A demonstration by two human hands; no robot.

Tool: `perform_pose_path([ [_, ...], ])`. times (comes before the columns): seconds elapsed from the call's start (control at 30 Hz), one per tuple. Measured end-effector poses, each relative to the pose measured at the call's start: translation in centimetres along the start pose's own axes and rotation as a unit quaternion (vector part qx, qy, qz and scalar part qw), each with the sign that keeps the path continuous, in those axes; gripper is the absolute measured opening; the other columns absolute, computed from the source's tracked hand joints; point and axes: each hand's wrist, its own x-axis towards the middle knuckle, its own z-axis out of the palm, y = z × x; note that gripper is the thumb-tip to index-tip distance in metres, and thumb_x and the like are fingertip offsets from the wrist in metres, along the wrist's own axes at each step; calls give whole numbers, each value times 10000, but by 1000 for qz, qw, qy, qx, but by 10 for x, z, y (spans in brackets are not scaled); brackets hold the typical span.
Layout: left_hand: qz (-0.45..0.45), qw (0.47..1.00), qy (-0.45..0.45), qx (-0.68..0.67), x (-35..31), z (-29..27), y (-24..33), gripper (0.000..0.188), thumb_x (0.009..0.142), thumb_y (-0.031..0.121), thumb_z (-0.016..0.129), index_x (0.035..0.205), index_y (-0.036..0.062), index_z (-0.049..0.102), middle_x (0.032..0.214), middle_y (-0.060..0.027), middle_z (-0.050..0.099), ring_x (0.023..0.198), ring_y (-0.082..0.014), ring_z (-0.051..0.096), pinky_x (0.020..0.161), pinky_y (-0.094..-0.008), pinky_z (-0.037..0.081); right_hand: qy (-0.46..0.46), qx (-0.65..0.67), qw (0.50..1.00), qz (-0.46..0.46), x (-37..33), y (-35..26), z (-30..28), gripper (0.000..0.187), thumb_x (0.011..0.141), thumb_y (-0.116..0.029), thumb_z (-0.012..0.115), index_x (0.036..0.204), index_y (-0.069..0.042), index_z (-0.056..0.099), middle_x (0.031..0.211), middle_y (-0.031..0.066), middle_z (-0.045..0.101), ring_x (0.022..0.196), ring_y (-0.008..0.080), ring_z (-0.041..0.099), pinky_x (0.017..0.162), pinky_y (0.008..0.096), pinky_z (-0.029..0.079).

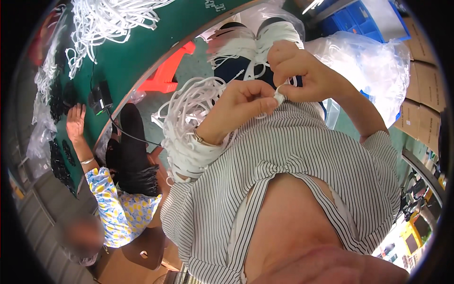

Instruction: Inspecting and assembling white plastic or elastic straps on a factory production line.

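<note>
One small white cord piece (pixel 279 98) lies between the left hand (pixel 243 102) and right hand (pixel 307 73), both pinching it at the fingertips.

Left hand (pixel 243 102) and right hand (pixel 307 73) pinched small white piece (pixel 279 98). White cord bundle (pixel 190 154) looped around left forearm. Green bench (pixel 118 61) carried white cord pile (pixel 116 19); co-worker's hand (pixel 75 123) near black box-shaped device (pixel 100 98).
</note>
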Motion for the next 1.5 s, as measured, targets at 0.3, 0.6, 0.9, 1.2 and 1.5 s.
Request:
perform_pose_path([
  [0.3, -5, 964, -51, -261, -1, 10, -12, 202, 881, 168, 584, 952, -20, 604, 702, -5, 539, 597, -57, 434, 535, -196, 315, 73, -56, 994, -56, -3, -8, 8, 72, 624, -61, 609, 667, -53, 552, 720, 37, 482, 756, 224, 486, 785, 376, 355],
  [0.6, 17, 990, 116, -81, 0, 8, 0, 177, 896, 124, 561, 996, -13, 613, 761, 18, 556, 666, -36, 460, 583, -178, 336, 87, -114, 989, -24, -1, -9, 9, 218, 677, -181, 744, 847, -87, 648, 811, 33, 565, 788, 204, 527, 802, 331, 382],
  [0.9, 9, 973, 37, -229, -5, -7, -4, 180, 879, 116, 565, 972, -33, 607, 726, 7, 538, 633, -55, 440, 561, -190, 325, 125, -35, 989, -66, -3, 2, 17, 305, 676, -178, 765, 927, -54, 645, 817, 53, 569, 745, 212, 509, 757, 355, 387],
  [1.2, 225, 897, 237, 297, -3, 7, -7, 93, 872, 56, 565, 911, -12, 615, 722, 13, 558, 618, -33, 472, 550, -181, 364, 85, -105, 990, 35, 2, -8, 13, 146, 745, -117, 691, 870, -58, 644, 809, 31, 619, 768, 180, 564, 892, 372, 352],
  [1.5, 27, 988, 142, -61, -8, 0, 2, 117, 865, 128, 567, 844, 13, 573, 682, 44, 480, 556, -36, 363, 494, -194, 259, 126, -138, 982, 19, 5, -20, 21, 78, 756, -88, 667, 827, -72, 640, 753, 22, 594, 725, 179, 556, 916, 388, 333],
])
